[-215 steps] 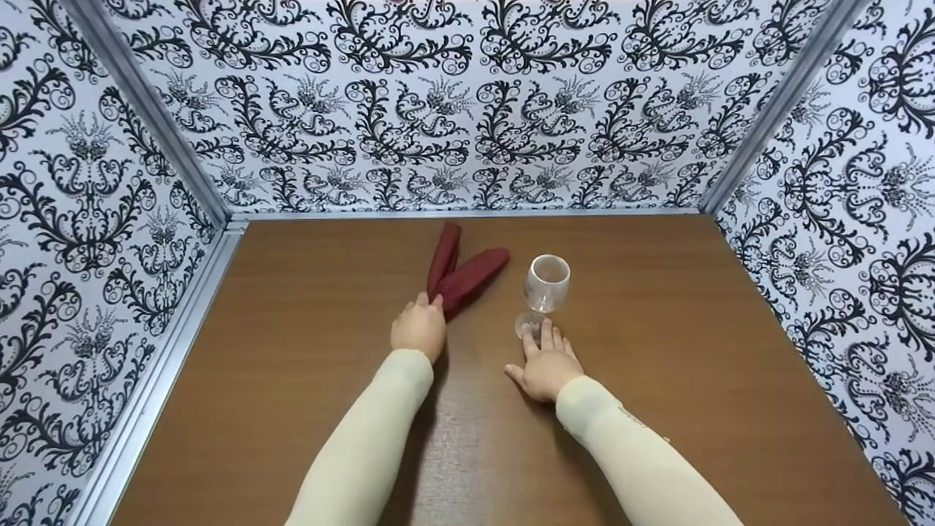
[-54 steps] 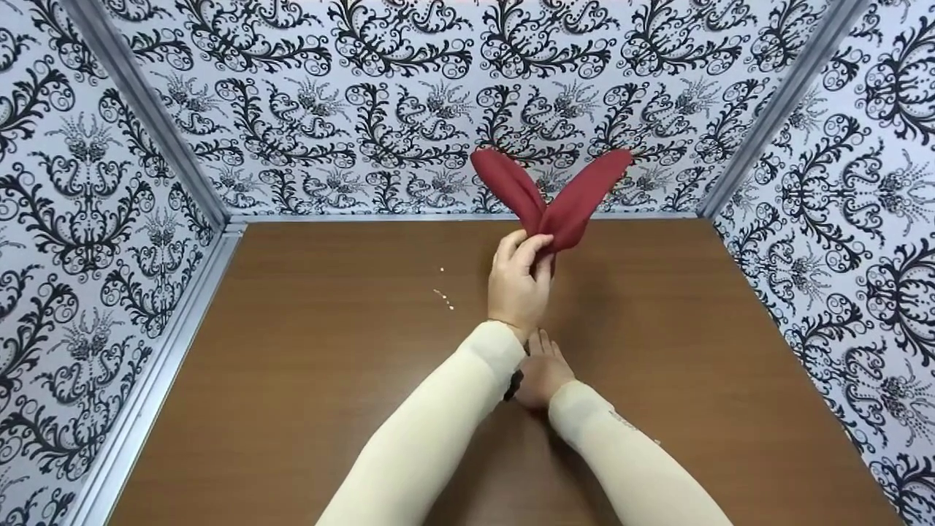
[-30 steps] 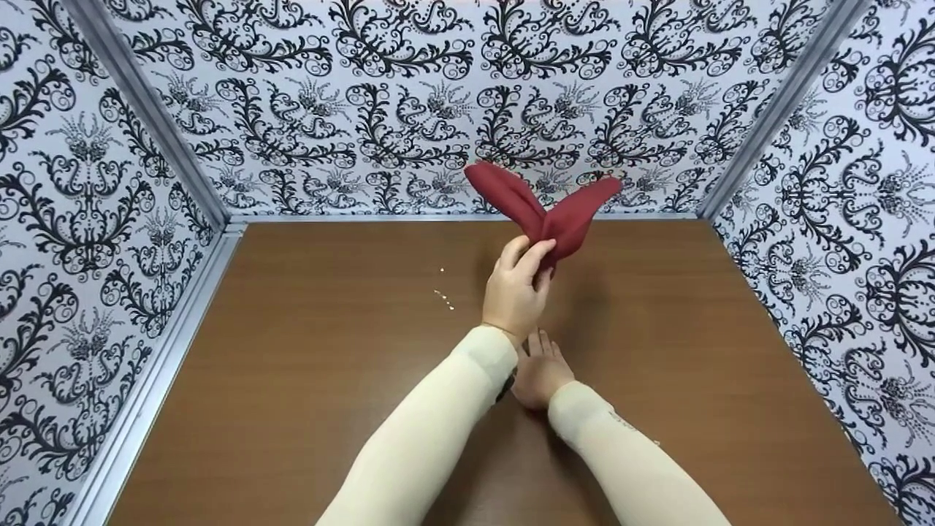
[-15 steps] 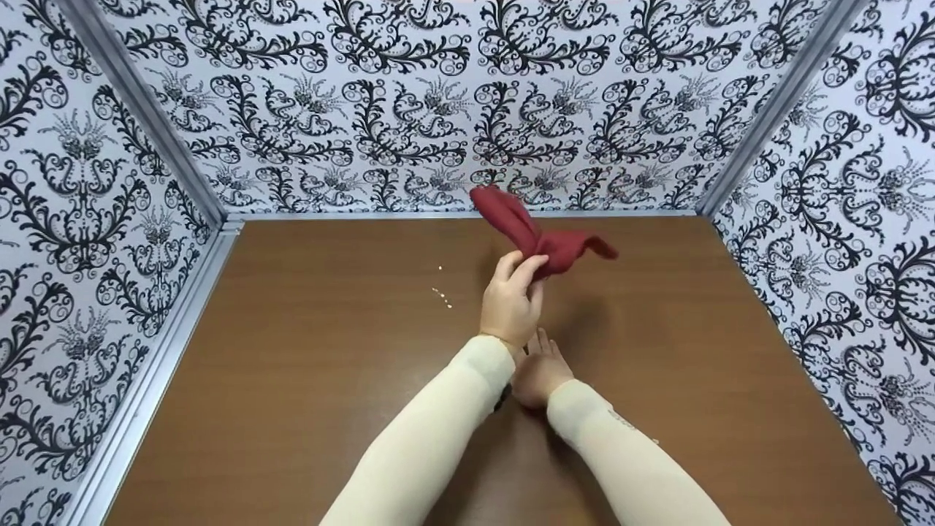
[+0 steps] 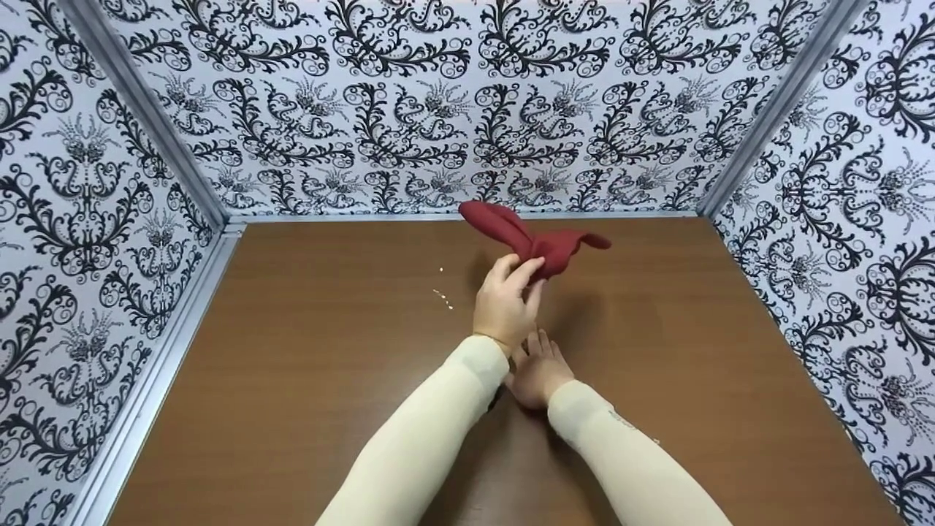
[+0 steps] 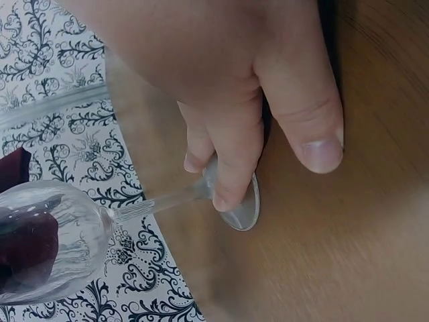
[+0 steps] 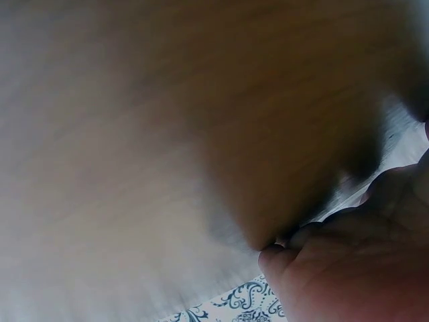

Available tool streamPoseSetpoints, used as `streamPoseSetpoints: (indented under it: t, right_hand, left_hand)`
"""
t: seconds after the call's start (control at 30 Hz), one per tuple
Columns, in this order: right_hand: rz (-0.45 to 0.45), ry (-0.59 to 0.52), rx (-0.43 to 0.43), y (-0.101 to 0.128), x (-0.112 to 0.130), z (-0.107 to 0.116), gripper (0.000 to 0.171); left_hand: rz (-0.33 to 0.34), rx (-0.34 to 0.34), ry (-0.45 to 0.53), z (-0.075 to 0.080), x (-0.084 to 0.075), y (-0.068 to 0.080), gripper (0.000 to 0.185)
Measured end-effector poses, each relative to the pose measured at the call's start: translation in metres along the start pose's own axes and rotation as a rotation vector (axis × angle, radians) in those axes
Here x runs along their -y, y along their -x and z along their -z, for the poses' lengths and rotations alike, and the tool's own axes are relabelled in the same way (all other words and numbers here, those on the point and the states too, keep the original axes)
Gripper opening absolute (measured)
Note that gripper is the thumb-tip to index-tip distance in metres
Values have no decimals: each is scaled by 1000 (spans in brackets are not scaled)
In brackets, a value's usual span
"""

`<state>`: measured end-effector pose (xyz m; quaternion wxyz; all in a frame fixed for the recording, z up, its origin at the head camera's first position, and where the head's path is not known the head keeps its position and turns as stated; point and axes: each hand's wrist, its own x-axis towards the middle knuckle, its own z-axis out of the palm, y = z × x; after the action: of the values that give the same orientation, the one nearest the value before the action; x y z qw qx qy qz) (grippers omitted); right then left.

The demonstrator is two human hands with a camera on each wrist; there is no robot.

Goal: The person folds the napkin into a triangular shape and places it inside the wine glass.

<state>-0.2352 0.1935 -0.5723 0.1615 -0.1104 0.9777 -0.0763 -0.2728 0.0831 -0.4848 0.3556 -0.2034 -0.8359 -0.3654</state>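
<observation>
from the left, a dull metal strip [image 5: 150, 372] is edging the smooth brown wood-grain table [image 5: 292, 380], with pale specks [image 5: 444, 292] lying on it, inside walls [image 5: 409, 109] papered in black-and-white scrollwork. the left hand [image 5: 502, 307] is pinching the waist of a soft dark-red cloth napkin [image 5: 544, 245], whose two rounded lobes are splaying upward. the clear stemmed glass [image 6: 60, 235] is holding the napkin's lower end, though the head view is hiding it behind that hand; the right hand [image 5: 540, 372], half covered, is lying with straight fingers on the glass foot
</observation>
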Motion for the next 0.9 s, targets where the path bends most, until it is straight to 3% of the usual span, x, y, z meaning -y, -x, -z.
streamPoseSetpoints:
  t: [0.23,0.47,0.9]
  right_hand:
    - [2,8,-21,3,2,2,73]
    - [6,-7,-23,6,5,4,72]
    - [-19,-37,-14,0,2,-1,73]
  left_hand:
    - [-25,-29,-28,0,3,2,24]
    - [-24,-12,-48,0,6,5,23]
    - [-85,5,-112,0,14,12,23]
